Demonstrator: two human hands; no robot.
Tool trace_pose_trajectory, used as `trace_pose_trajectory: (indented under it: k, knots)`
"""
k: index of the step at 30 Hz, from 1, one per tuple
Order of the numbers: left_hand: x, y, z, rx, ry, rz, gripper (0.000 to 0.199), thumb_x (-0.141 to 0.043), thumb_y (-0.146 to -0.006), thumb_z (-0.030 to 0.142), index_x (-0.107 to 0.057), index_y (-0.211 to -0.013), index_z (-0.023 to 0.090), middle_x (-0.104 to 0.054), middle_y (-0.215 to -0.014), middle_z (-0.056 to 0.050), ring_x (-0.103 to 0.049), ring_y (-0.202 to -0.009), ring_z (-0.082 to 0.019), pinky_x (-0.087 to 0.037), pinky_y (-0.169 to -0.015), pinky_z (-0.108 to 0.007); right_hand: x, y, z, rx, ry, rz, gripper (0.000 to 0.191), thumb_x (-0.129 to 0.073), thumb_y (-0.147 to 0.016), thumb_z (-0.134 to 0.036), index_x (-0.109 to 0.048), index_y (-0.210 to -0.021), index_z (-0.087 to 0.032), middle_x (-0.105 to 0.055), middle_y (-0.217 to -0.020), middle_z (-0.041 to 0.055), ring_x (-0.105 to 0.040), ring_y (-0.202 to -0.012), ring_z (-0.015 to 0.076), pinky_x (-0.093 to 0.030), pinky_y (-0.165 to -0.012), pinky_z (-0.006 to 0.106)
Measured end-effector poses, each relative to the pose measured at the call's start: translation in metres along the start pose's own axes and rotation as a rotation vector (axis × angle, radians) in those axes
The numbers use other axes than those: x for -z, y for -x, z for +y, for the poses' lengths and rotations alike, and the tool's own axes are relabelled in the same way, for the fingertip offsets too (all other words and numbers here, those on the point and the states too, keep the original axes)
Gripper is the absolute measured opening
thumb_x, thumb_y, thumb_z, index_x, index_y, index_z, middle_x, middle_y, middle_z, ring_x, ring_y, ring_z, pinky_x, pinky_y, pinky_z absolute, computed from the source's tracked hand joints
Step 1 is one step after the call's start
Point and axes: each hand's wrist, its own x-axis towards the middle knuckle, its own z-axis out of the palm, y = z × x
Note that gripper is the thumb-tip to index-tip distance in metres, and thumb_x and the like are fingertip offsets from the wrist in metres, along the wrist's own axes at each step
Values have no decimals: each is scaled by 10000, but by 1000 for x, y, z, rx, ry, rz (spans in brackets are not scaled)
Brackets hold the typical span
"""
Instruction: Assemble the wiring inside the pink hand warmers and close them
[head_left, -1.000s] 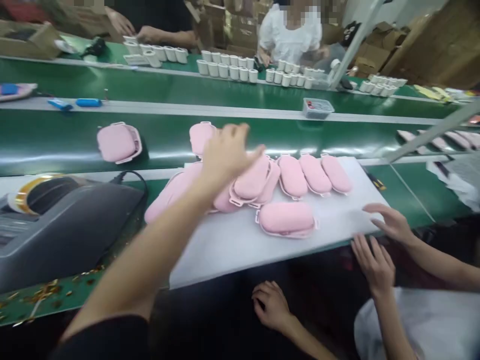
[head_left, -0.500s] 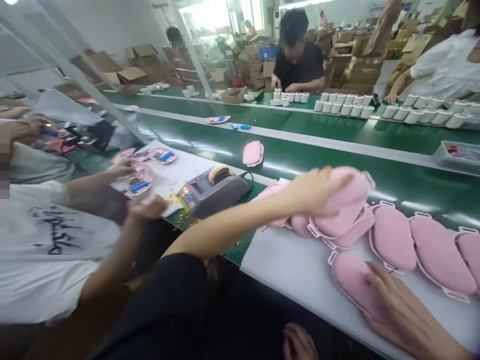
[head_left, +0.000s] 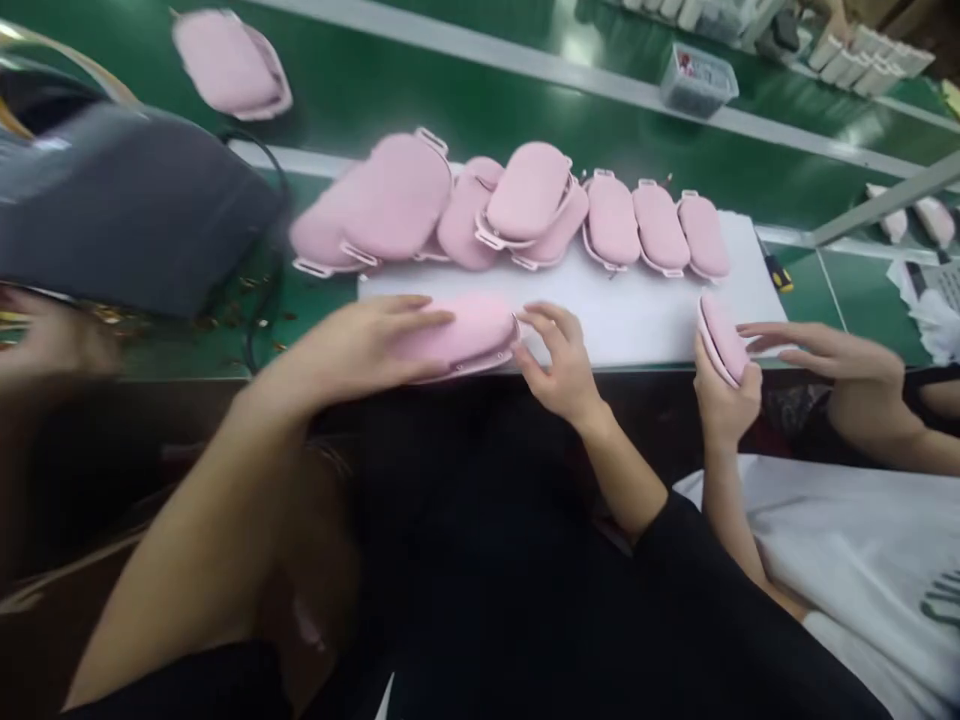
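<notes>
A pink rounded casing [head_left: 480, 330] with a pale seam lies sideways at the front edge of the white sheet, between my two hands. My left hand [head_left: 382, 345] is wrapped over its left end, fingers on the upper face. At the other end, my right hand [head_left: 555, 360] grips the rim with curved fingers and thumb. Blur hides fine detail. Behind my hands, similar casings lie in a row, including a large one [head_left: 401, 200] at the left and one [head_left: 529, 190] stacked on others, with pale strap loops at their ends.
A grey machine [head_left: 142, 200] with a cable stands at my left, near small gold bits on the green bench. A co-worker's hand [head_left: 724, 400] at the right holds another pink casing [head_left: 721, 335]. Farther back are a lone casing [head_left: 229, 65] and a clear plastic box [head_left: 697, 85].
The view has swung right and down. My left hand has come back from the stacked casings to one at the sheet's front edge, where my right hand also holds it.
</notes>
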Motion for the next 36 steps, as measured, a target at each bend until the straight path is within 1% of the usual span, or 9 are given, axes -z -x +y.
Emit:
trace_pose_trajectory:
  k: [5,8,11,15,18,21,27,32,36]
  knots:
    - [11,7,-8,106,38,129,725,-491,-979,742,-727,-1402,203,-753,-1373,-67,-710,-1247,-290,-517,-1176,-449,-10,-36,19,151,-94,28,283,-621,-1062,-382,-667,-1256,-182,-752,-1203,105,-686,-1112,204,-597,-1059,398]
    - [10,5,-4,193,48,233,820,-415,-996,831,-751,-1351,173,-794,-1257,-80,-731,-1130,-264,-535,-999,-428,-4,-39,11,150,-50,-10,252,-596,-1080,-380,-667,-1237,-196,-746,-1199,97,-683,-1102,193,-603,-1027,374]
    - [9,4,-3,197,99,294,924,-334,-1022,872,-709,-1360,98,-790,-1190,-109,-724,-1142,-249,-416,-861,-403,0,-42,4,132,-29,-46,221,-581,-1095,-380,-680,-1180,-201,-734,-1175,80,-677,-1095,181,-605,-1015,363]
    - [6,6,-5,153,157,429,846,-422,-975,885,-812,-1251,186,-830,-1079,-48,-765,-964,-203,-475,-813,-298,-2,-52,4,84,31,-24,332,-515,-1119,-487,-651,-1235,-207,-706,-1096,45,-670,-1027,165,-606,-984,351]
    - [5,7,-7,160,143,430,875,-397,-960,897,-822,-1247,189,-836,-1066,-40,-761,-943,-204,-508,-817,-284,-3,-62,3,41,54,11,430,-465,-1124,-555,-627,-1322,-209,-710,-1051,35,-667,-959,154,-602,-953,328]
    - [6,8,-7,168,127,424,874,-389,-950,898,-824,-1247,201,-836,-1066,-31,-766,-969,-222,-533,-848,-304,2,-68,-2,68,12,-4,427,-427,-1136,-529,-694,-1203,-203,-729,-1077,45,-690,-981,155,-597,-943,315]
    - [6,7,-4,131,169,434,800,-419,-974,846,-834,-1228,211,-836,-1071,-24,-779,-981,-227,-533,-845,-297,8,-74,1,-14,-59,-25,383,-596,-1061,-536,-705,-1243,-218,-725,-924,-9,-676,-823,126,-600,-839,282]
    - [5,6,-3,151,168,450,766,-427,-998,817,-820,-1261,214,-834,-1065,-20,-784,-1014,-249,-550,-889,-320,16,-69,-3,26,-200,14,287,-642,-1038,-467,-728,-1067,-195,-747,-981,20,-693,-820,128,-604,-788,285]
    - [3,4,-4,138,146,446,751,-410,-1003,813,-818,-1272,242,-826,-1066,-12,-781,-1044,-276,-577,-940,-379,21,-62,-11,90,-322,-201,220,-672,-1007,-374,-738,-1044,-167,-773,-965,23,-711,-808,115,-605,-769,253]
